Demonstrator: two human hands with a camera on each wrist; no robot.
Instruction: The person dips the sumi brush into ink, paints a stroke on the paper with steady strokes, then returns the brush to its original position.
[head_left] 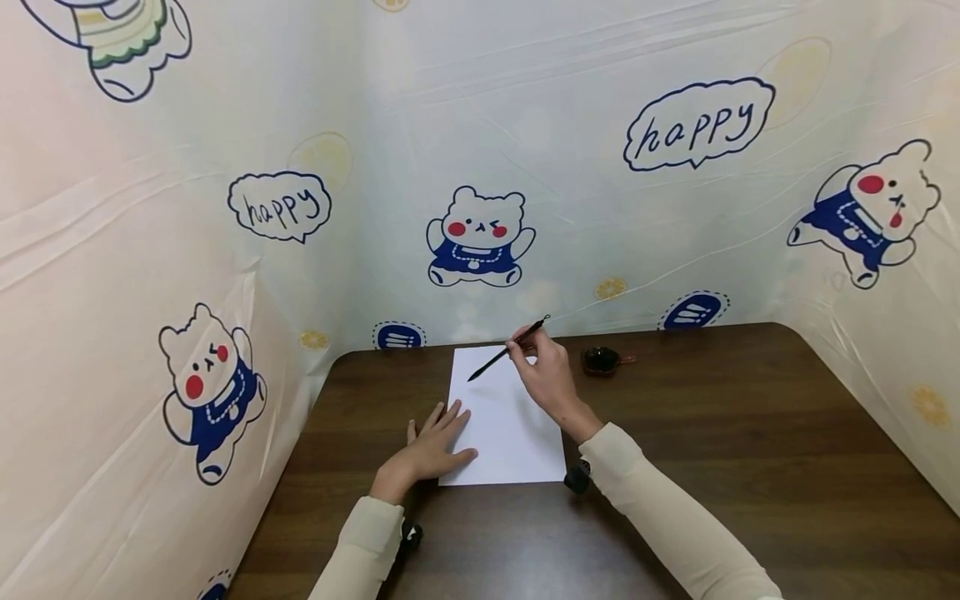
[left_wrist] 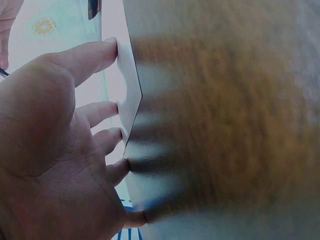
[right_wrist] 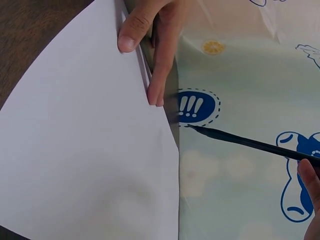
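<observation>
From my distant place, I see the right hand point(head_left: 551, 379) pinching a thin black brush point(head_left: 491, 362) between thumb and fingers; its tip is over the upper part of the white paper point(head_left: 510, 450), apart from it. The left hand point(head_left: 429, 447) has its fingers spread across the paper's left edge on the table point(head_left: 712, 442). I judge the brush light, with a stiff shaft to hold and a soft tip. The paper seems thin and may slide or crease, so I would press near its edge. On the curtain point(head_left: 375, 250) I read "happy" twice, and exclamation marks.
</observation>
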